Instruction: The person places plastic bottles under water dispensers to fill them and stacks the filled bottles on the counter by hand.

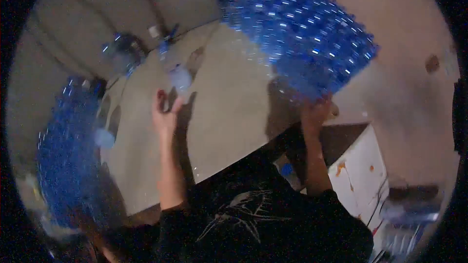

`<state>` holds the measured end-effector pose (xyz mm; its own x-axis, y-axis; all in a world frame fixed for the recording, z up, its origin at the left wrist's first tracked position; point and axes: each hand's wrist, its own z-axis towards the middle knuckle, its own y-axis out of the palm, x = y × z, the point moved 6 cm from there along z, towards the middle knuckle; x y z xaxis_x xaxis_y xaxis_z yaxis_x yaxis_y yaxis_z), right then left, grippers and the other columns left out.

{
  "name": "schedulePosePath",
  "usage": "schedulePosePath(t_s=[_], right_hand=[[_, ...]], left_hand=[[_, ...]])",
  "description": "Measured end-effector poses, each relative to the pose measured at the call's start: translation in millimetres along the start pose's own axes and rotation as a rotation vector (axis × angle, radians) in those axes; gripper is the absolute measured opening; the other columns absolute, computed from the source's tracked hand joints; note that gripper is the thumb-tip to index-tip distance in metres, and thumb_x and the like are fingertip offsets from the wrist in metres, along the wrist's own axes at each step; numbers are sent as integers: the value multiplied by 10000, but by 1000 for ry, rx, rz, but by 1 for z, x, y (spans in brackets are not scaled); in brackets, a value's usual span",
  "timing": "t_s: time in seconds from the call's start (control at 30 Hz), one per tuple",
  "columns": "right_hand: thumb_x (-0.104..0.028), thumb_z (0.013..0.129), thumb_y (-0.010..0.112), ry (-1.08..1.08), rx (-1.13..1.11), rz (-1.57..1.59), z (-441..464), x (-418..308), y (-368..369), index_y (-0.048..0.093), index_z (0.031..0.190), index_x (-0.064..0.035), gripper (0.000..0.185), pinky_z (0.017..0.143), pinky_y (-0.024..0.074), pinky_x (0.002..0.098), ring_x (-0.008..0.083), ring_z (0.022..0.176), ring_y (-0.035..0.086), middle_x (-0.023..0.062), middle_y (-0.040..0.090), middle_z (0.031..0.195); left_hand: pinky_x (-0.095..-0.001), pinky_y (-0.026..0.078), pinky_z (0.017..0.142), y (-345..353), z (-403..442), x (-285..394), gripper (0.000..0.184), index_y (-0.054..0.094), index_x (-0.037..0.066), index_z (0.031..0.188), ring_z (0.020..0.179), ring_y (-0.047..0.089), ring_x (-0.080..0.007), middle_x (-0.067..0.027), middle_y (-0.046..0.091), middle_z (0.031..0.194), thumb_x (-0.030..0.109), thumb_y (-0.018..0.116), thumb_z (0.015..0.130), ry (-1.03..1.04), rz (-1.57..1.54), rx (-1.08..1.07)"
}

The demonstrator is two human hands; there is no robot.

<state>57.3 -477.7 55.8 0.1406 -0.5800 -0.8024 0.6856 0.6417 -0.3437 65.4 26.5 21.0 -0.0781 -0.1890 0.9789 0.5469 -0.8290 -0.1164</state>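
Observation:
My left hand (167, 112) is over the pale table (229, 102), its thumb and fingers apart and nothing between them. Just above its fingertips is a small blurred bottle-like object (180, 78), clear and bluish. At the right, my right hand (314, 112) is at the lower edge of a large bundle of blue, shiny bottle-like pieces (307, 29). The fingers of that hand are blurred and partly hidden by the bundle, so their grip cannot be made out.
Another blue bundle (68, 156) stands at the left, with a person's arm (100, 243) below it. A dark round object (126, 51) is at the table's far edge. A stained white box (360, 170) stands at the lower right, near a blurred rack (404, 224).

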Motion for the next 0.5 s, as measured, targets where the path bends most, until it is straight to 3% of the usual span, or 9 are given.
schedulePosePath(t_s=[0.03,0.07,0.1,0.13,0.2,0.23,0.3,0.4,0.5], right_hand=[[-208,803,832,-206,44,-201,-5,7,-8,323,1477,42,881,880,516,398,288,1073,555,178,512,1299],[-192,810,825,-192,35,-181,-4,14,-8,383,1438,41,803,859,537,402,294,1068,584,182,553,1272],[-175,817,818,-179,26,-161,-2,21,-8,443,1400,40,726,837,559,407,300,1063,612,186,594,1245],[-159,824,812,-165,18,-141,0,27,-9,502,1361,39,651,816,580,411,306,1058,641,190,634,1218],[-142,834,788,-170,-34,-97,-5,23,2,513,1347,31,607,824,570,397,293,1057,636,182,633,1213],[-134,838,776,-202,-78,-84,-13,13,12,519,1339,27,586,828,565,391,287,1056,634,178,632,1211],[-117,848,752,-297,-232,-53,-43,-20,44,530,1325,20,543,837,555,377,274,1054,629,170,631,1205],[-92,862,716,-516,-590,21,-115,-87,103,547,1303,8,483,849,540,356,255,1051,622,158,629,1198],[-67,876,679,-797,-892,238,-193,-203,157,563,1281,-4,426,861,524,335,236,1049,614,146,626,1190]], left_hand=[[-443,434,1076,13,-39,52,834,376,16,1493,1359,467,-333,-176,445,1508,-7,787,768,-233,-424,80],[-455,431,1081,9,-48,40,825,378,22,1492,1366,457,-347,-164,443,1512,-51,761,764,-252,-464,86],[-432,425,1088,0,-61,65,803,384,19,1485,1372,457,-323,-161,435,1519,-60,748,774,-273,-370,100],[-394,484,1028,-11,-66,56,709,473,84,1448,1256,563,-249,-101,573,1375,52,789,814,-197,-300,76],[-383,461,1059,-27,-88,39,705,478,81,1446,1252,567,-245,-107,577,1371,70,795,817,-142,-397,124],[-381,459,1061,-41,-99,40,702,476,73,1446,1254,565,-241,-110,578,1370,78,794,821,-111,-233,114],[-376,463,1056,-64,-121,46,671,493,46,1428,1212,596,-223,-110,625,1304,109,796,833,-75,-42,108],[-348,486,1021,-90,-157,39,603,546,31,1383,1130,635,-183,-90,682,1199,131,796,844,-150,-168,103],[-301,501,970,-118,-185,34,521,594,29,1336,1044,645,-136,-61,704,1139,143,784,864,-199,-137,170]])
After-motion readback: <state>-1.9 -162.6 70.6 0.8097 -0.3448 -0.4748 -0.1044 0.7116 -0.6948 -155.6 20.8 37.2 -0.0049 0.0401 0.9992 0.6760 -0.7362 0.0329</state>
